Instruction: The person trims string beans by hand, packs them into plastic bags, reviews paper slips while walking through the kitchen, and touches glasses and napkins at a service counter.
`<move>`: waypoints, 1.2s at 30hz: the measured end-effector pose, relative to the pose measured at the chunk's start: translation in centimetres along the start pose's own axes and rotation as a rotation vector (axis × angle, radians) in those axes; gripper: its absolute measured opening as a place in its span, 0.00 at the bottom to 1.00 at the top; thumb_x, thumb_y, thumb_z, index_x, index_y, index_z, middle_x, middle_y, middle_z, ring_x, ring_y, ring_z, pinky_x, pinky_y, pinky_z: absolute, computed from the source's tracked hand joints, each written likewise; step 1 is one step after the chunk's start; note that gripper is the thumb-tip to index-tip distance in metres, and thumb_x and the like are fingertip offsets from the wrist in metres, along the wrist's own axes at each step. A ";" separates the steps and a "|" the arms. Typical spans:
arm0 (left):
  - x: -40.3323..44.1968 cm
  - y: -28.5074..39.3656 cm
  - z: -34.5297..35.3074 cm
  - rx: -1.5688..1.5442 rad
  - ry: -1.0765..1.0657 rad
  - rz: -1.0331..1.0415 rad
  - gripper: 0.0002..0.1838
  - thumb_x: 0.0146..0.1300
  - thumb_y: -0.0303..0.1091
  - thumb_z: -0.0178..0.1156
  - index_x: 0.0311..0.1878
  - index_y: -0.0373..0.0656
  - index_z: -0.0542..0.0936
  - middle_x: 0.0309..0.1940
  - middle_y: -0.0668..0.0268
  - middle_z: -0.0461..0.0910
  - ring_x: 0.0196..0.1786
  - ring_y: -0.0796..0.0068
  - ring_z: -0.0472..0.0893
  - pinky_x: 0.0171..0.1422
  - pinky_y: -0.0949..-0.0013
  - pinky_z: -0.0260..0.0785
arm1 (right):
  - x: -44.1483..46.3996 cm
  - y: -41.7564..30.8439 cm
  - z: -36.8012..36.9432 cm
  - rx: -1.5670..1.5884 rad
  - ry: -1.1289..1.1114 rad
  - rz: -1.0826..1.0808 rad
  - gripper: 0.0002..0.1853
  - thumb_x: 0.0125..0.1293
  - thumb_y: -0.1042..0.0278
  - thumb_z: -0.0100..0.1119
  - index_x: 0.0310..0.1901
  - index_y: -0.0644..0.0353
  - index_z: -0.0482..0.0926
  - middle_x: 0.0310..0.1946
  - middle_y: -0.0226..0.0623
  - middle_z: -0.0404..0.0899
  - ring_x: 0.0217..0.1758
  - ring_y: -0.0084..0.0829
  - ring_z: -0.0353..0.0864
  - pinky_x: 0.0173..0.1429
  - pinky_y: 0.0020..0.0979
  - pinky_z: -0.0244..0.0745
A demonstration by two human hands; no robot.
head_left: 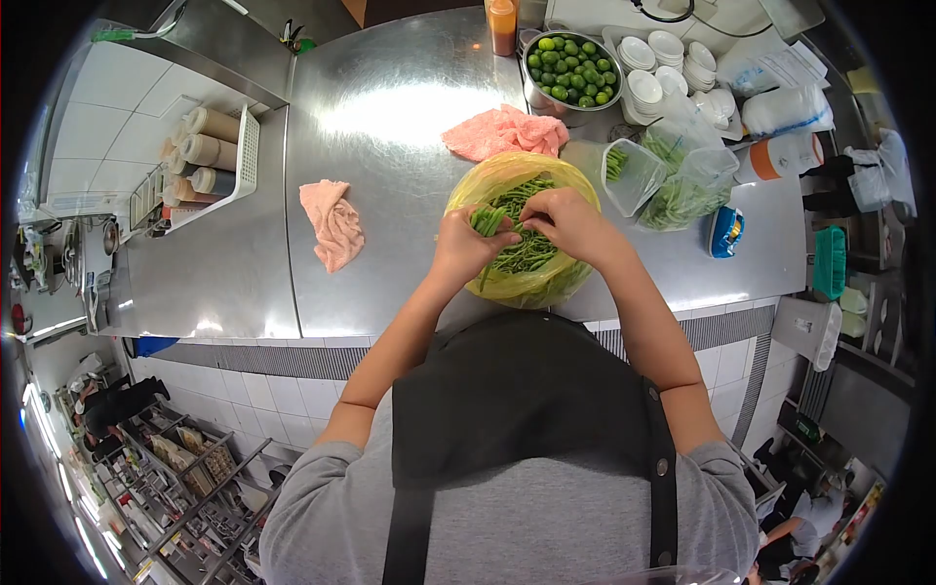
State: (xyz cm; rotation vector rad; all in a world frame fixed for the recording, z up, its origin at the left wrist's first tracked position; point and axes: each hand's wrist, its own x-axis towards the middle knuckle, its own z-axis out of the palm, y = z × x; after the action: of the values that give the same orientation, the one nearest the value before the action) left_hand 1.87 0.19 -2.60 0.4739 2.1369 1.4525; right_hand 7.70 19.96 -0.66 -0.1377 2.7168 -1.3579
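Observation:
A yellow plastic bag [536, 286] stands open on the steel counter in front of me, with many green beans [526, 255] inside. Over its left part, my left hand [463, 244] is closed round a small bunch of green beans [487, 220]. My right hand [564, 222] is over the bag's right part, its thumb and fingers pinched close to the left fingertips; what lies between them is too small to make out. Behind the bag lies a crumpled pink cloth [504, 133].
A bowl of limes [571, 70], an orange bottle [502, 26] and stacked white dishes [665, 49] stand at the back. Right of the bag are a clear container [634, 177] and bagged greens [682, 200]. Another pink cloth [332, 224] lies left. People are in the far background.

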 end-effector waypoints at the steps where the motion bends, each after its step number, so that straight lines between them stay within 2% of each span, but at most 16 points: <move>1: 0.0 0.0 0.2 0.000 -0.002 0.000 0.10 0.52 0.26 0.77 0.34 0.35 0.84 0.22 0.68 0.83 0.23 0.85 0.78 0.25 0.76 0.71 | 0.0 0.1 0.0 0.000 0.001 0.001 0.06 0.57 0.74 0.64 0.36 0.65 0.83 0.31 0.48 0.84 0.38 0.48 0.84 0.46 0.43 0.77; 7: 0.4 -0.2 -0.4 -0.065 -0.038 -0.150 0.09 0.54 0.26 0.76 0.33 0.35 0.83 0.22 0.68 0.83 0.22 0.85 0.77 0.25 0.75 0.71 | 0.0 1.0 0.9 -0.017 0.056 -0.049 0.07 0.60 0.71 0.63 0.37 0.66 0.80 0.32 0.49 0.81 0.38 0.50 0.81 0.46 0.44 0.75; 9: 0.7 0.0 -0.9 0.012 -0.127 -0.202 0.09 0.55 0.26 0.75 0.31 0.35 0.82 0.22 0.68 0.83 0.21 0.85 0.76 0.24 0.76 0.70 | -0.2 1.2 1.2 0.116 0.122 0.070 0.07 0.66 0.70 0.64 0.37 0.65 0.80 0.28 0.35 0.79 0.32 0.29 0.79 0.40 0.32 0.74; 10: 0.7 0.1 -0.9 0.012 -0.129 -0.200 0.09 0.55 0.26 0.75 0.31 0.35 0.82 0.22 0.68 0.83 0.21 0.85 0.76 0.24 0.76 0.70 | -0.3 1.9 1.6 0.115 0.123 0.071 0.07 0.66 0.70 0.64 0.37 0.65 0.80 0.28 0.35 0.79 0.32 0.29 0.79 0.40 0.32 0.74; 12: 0.8 0.1 -0.9 -0.092 -0.092 -0.127 0.09 0.56 0.26 0.74 0.31 0.35 0.81 0.21 0.68 0.83 0.19 0.84 0.76 0.23 0.76 0.69 | -0.3 2.8 2.4 0.885 0.047 0.292 0.07 0.68 0.69 0.63 0.38 0.64 0.81 0.29 0.31 0.80 0.33 0.25 0.79 0.40 0.29 0.74; 13: 0.9 0.1 -1.0 -0.092 -0.091 -0.128 0.09 0.56 0.26 0.74 0.31 0.35 0.81 0.21 0.68 0.83 0.19 0.84 0.76 0.23 0.76 0.69 | -0.5 2.7 2.4 0.885 0.046 0.293 0.07 0.68 0.69 0.63 0.38 0.64 0.81 0.29 0.31 0.80 0.33 0.25 0.79 0.40 0.29 0.74; 15: 1.1 0.0 -1.3 -0.082 -0.089 -0.091 0.10 0.56 0.27 0.74 0.33 0.33 0.82 0.22 0.66 0.83 0.21 0.82 0.78 0.23 0.73 0.71 | -1.0 2.2 2.1 1.453 0.025 0.374 0.05 0.70 0.71 0.61 0.39 0.64 0.81 0.31 0.26 0.78 0.33 0.17 0.75 0.39 0.23 0.73; 18: 1.6 -1.4 -1.5 -0.106 -0.087 -0.122 0.09 0.58 0.27 0.73 0.36 0.33 0.82 0.25 0.65 0.84 0.22 0.82 0.78 0.24 0.74 0.71 | -1.0 1.8 0.9 1.538 0.047 0.269 0.05 0.69 0.73 0.61 0.41 0.64 0.82 0.33 0.28 0.80 0.35 0.20 0.78 0.44 0.23 0.74; 19: 1.5 -1.3 -1.6 -0.103 -0.088 -0.123 0.09 0.58 0.27 0.73 0.36 0.33 0.82 0.25 0.65 0.84 0.22 0.82 0.78 0.24 0.74 0.71 | -0.8 2.1 0.9 1.541 0.048 0.269 0.05 0.69 0.73 0.61 0.41 0.64 0.82 0.33 0.28 0.80 0.35 0.20 0.78 0.44 0.23 0.74; 21: 1.3 -0.9 -1.7 -0.418 -0.127 -0.197 0.08 0.61 0.26 0.71 0.39 0.33 0.82 0.29 0.65 0.85 0.24 0.83 0.78 0.25 0.76 0.70 | -0.7 3.0 1.3 0.881 0.106 0.132 0.09 0.69 0.72 0.61 0.47 0.65 0.84 0.39 0.30 0.82 0.42 0.23 0.80 0.50 0.26 0.75; 22: 1.3 -0.6 -1.7 -0.417 -0.130 -0.196 0.08 0.61 0.26 0.71 0.39 0.33 0.82 0.29 0.65 0.85 0.24 0.83 0.78 0.25 0.76 0.70 | -0.8 3.2 1.6 0.881 0.111 0.132 0.09 0.69 0.72 0.61 0.47 0.65 0.84 0.39 0.30 0.82 0.42 0.23 0.80 0.50 0.26 0.75; 24: 1.5 -0.2 -1.8 -0.741 -0.042 -0.354 0.08 0.64 0.26 0.69 0.42 0.33 0.82 0.32 0.63 0.85 0.25 0.83 0.78 0.28 0.78 0.72 | -0.8 2.8 1.9 0.299 0.100 0.192 0.14 0.70 0.69 0.61 0.54 0.64 0.84 0.47 0.31 0.83 0.51 0.25 0.80 0.58 0.29 0.74; 25: 1.5 -0.2 -1.8 -0.741 -0.039 -0.353 0.08 0.64 0.26 0.69 0.42 0.33 0.82 0.32 0.63 0.85 0.25 0.83 0.78 0.28 0.78 0.72 | -0.7 2.3 2.0 0.299 0.100 0.189 0.14 0.70 0.69 0.61 0.54 0.64 0.84 0.47 0.31 0.83 0.51 0.25 0.80 0.58 0.29 0.74; 28: 1.6 -0.4 -1.7 -0.854 0.070 -0.393 0.09 0.64 0.27 0.69 0.43 0.33 0.82 0.33 0.60 0.86 0.26 0.83 0.78 0.29 0.78 0.73 | -0.9 -0.4 2.8 0.843 -0.020 0.302 0.19 0.74 0.64 0.59 0.63 0.61 0.79 0.58 0.35 0.81 0.60 0.23 0.78 0.65 0.29 0.71; 31: 1.5 0.1 -1.3 -0.762 0.093 -0.333 0.09 0.64 0.27 0.68 0.42 0.32 0.82 0.33 0.59 0.85 0.26 0.82 0.78 0.29 0.77 0.74 | -0.8 -0.8 4.6 0.800 -0.042 0.223 0.20 0.75 0.62 0.57 0.62 0.63 0.78 0.56 0.34 0.82 0.58 0.23 0.79 0.64 0.27 0.72; 36: 1.1 2.1 -1.2 -0.926 0.031 -0.385 0.09 0.65 0.26 0.67 0.44 0.31 0.81 0.34 0.59 0.86 0.26 0.82 0.78 0.29 0.77 0.76 | -0.6 1.3 6.2 0.508 -0.128 0.272 0.17 0.78 0.62 0.52 0.55 0.68 0.80 0.43 0.28 0.83 0.44 0.20 0.79 0.53 0.27 0.74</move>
State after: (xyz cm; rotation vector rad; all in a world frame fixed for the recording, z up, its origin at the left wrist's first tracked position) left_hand 0.30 0.67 -0.48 -0.2877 1.2425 1.9684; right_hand 9.04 15.90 -5.44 0.1724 2.1099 -1.8147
